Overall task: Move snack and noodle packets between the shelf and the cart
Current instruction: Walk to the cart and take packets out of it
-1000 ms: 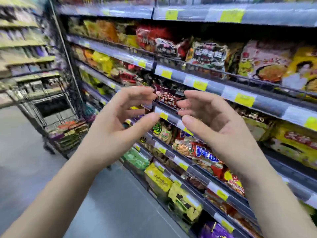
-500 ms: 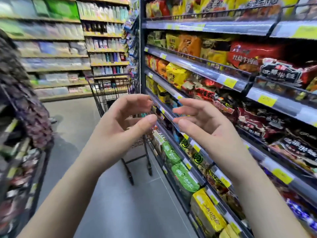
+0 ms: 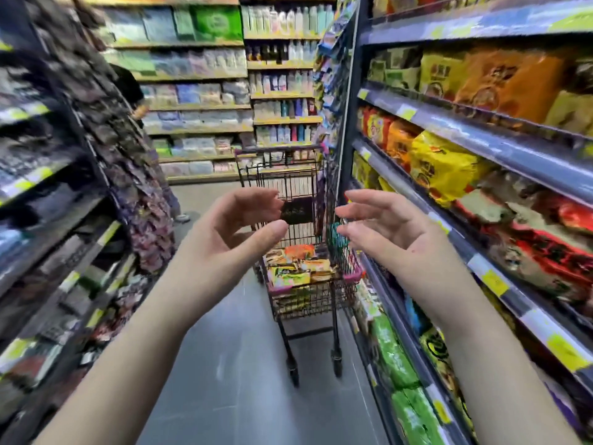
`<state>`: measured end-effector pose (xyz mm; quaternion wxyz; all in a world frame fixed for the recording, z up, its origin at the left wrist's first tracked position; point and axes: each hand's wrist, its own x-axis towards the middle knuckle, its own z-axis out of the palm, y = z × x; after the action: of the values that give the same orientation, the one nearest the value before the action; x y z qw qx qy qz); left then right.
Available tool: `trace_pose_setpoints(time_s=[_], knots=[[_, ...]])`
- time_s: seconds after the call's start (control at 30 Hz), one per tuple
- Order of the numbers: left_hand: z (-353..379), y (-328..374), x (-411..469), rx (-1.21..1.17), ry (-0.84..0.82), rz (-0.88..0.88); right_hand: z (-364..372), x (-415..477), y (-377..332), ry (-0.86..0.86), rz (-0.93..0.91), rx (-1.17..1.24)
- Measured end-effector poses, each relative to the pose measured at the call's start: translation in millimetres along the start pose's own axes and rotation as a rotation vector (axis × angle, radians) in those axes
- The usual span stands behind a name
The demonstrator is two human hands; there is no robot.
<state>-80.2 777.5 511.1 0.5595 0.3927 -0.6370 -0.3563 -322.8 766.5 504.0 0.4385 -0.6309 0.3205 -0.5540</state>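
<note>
Noodle packets (image 3: 296,268) lie piled in the cart (image 3: 352,273), beyond the gap between your hands. Left hand (image 3: 221,242), right hand (image 3: 394,232): loosely curled, palms facing, holding nothing. Stocked shelf (image 3: 500,155) runs beside your right hand.

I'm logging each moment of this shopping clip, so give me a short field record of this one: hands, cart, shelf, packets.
left hand: raised in front of the cart, fingers loosely curled, holds nothing
right hand: raised beside it, fingers relaxed, holds nothing
cart: stands in the aisle ahead, close to the right-hand shelf
cart packets: several lie in the basket, orange and yellow-green wrappers
shelf: on the right, stocked; yellow packets at mid height, green packets low down
task stage: no packet in hand
</note>
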Motion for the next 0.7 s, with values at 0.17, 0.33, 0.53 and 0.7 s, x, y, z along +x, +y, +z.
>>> trace_pose_setpoints(time_s=[0.17,0.33,0.53,0.7], knots=[[-0.1,-49.0,72.0,0.017,0.03,-0.052,-28.2,85.9,50.4,-0.086,0.032,-0.028],[-9.9,-101.5,129.2,-0.008,0.094,-0.096,-34.7,160.1,100.3,-0.136,0.069,-0.023],[-30.6,-175.5,208.0,-0.031,0.087,-0.143,-30.7,244.4,170.0,-0.151,0.107,-0.046],[-63.9,-243.5,286.3,-0.078,0.059,-0.162,-17.0,326.3,230.7,-0.145,0.144,-0.022]])
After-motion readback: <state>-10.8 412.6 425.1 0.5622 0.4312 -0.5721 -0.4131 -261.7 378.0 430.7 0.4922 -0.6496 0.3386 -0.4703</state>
